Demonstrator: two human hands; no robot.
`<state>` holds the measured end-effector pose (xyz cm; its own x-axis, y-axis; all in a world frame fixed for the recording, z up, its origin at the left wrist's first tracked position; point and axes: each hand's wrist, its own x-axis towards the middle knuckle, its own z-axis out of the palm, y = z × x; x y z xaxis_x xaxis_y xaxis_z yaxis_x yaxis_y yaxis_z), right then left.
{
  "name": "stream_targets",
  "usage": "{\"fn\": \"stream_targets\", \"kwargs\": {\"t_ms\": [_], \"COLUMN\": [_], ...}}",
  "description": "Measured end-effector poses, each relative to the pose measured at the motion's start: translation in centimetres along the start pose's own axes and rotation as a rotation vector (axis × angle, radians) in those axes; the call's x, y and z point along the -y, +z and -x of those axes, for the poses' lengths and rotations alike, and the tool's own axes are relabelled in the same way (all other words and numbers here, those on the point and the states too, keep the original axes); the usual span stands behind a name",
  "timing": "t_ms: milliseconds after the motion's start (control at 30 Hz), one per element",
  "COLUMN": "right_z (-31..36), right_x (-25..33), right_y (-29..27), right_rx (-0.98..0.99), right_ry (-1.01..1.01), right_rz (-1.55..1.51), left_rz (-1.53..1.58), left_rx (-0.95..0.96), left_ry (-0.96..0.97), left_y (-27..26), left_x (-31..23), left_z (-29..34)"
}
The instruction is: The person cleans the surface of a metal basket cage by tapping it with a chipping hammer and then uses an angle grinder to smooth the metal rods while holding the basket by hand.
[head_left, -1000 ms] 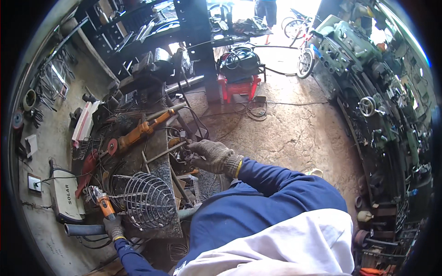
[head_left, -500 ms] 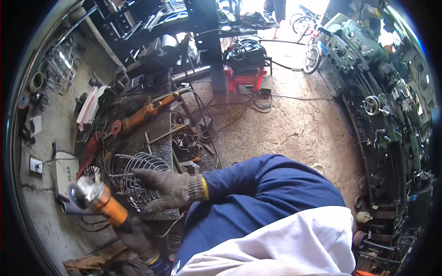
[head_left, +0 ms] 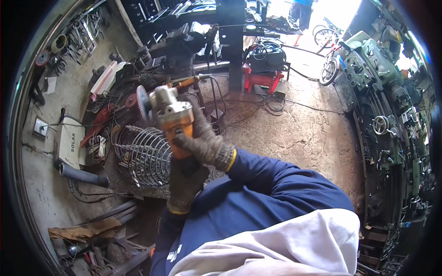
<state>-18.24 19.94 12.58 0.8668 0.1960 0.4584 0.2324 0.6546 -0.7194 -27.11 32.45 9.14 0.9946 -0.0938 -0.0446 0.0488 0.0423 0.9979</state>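
Note:
An orange angle grinder [head_left: 177,129] with a silver head is held up in front of me, its grey disc [head_left: 143,102] facing left. My left hand [head_left: 186,181], in a dark work glove, is closed round the rear of its body. Higher up, my right hand [head_left: 207,142], in a grey-brown knitted glove with a yellow cuff edge, grips the grinder's side, thumb across the front. Below and left of the grinder lies a cage of curved metal wire rings [head_left: 145,154] on the cluttered bench. The grinder and my gloves cover part of its right side.
Another orange power tool [head_left: 189,83] lies farther back, near a red disc [head_left: 131,100]. A grey pipe [head_left: 85,176] and a white box [head_left: 71,141] are by the left wall. Cables cross the floor near a red stool [head_left: 262,79]. A green lathe-like machine [head_left: 377,60] lines the right; a person [head_left: 301,14] stands far back.
My left hand has brought the grinder up and rightward from the lower left. My right hand has left the wire cage and now holds the grinder too. The view has shifted slightly.

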Motion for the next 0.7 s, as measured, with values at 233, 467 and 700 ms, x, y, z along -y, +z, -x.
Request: {"fn": "stream_targets", "kwargs": {"t_ms": [233, 467, 700], "right_z": [1.5, 1.0, -0.9], "right_x": [1.7, 3.7, 2.3], "right_y": [-3.3, -7.9, -14.5], "right_rx": [-0.139, -0.189, -0.171], "right_ry": [-0.05, 0.108, 0.249], "right_rz": [0.223, 0.065, -0.022], "left_rz": [-0.045, -0.268, -0.418], "left_rx": [0.035, 0.047, 0.085], "left_ry": [0.194, 0.232, 0.049], "left_y": [4.8, 5.8, 7.7], "left_x": [1.9, 2.2, 1.5], "left_z": [-2.3, -3.9, -6.3]}}
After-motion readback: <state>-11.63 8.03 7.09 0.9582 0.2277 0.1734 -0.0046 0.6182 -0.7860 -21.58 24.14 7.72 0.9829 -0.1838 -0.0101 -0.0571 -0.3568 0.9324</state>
